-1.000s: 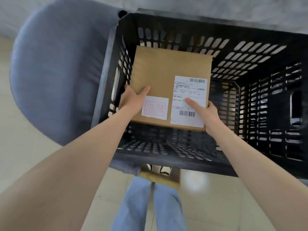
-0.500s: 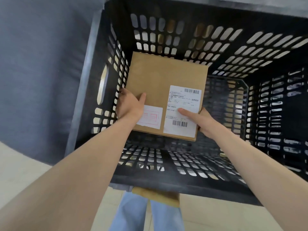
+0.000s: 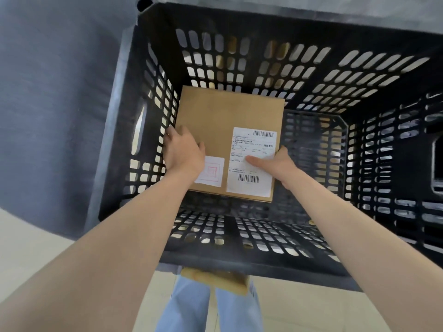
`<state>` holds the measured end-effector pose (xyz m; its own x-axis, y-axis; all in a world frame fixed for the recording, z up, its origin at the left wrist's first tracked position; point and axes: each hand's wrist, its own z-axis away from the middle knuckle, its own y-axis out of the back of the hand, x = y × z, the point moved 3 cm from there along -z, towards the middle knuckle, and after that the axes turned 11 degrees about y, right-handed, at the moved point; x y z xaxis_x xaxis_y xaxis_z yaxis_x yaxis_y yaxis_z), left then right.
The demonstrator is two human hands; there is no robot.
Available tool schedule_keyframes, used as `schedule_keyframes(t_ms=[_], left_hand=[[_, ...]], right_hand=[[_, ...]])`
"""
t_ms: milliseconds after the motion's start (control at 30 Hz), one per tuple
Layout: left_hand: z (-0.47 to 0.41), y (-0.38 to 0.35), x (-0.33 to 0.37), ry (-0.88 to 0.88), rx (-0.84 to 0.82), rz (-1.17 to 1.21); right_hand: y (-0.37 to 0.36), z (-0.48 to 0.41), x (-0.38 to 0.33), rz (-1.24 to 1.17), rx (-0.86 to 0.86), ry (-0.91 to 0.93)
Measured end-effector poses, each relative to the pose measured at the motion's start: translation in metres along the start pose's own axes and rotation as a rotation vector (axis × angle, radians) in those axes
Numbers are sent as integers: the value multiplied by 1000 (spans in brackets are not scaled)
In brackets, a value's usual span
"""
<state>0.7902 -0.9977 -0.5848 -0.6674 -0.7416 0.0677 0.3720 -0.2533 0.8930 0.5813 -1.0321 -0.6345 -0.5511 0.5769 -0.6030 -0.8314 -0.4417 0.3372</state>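
Honestly, with the left grip (image 3: 183, 152) curled over one edge of the cardboard box (image 3: 215, 125) and the right grip (image 3: 275, 164) pinching its labelled edge, low inside the black crate (image 3: 115, 130), knuckles could jam against the slotted left wall and tip it.

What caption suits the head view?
Left hand and right hand hold a labelled cardboard box inside a black slotted crate, near its left wall.

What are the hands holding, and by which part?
A cardboard box inside the black crate: left hand holds its left edge, right hand its right edge.
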Motion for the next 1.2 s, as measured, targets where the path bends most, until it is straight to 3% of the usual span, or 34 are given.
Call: schedule_keyframes(t_ms=[200,433,667,933,1200], left_hand=[[27,45,4,-183,-134,-100],[94,118,18,-441,-4,-258],[162,194,26,-568,102,-316],[235,262,54,-803,287,-305],[313,274,64,-1151,351,-326]], right_hand=[[10,46,-42,261,117,132],[47,141,-90,691,202,446],[81,236,-124,861,303,562],[125,340,-137,824,560,517],[143,444,-94,730,853,302]])
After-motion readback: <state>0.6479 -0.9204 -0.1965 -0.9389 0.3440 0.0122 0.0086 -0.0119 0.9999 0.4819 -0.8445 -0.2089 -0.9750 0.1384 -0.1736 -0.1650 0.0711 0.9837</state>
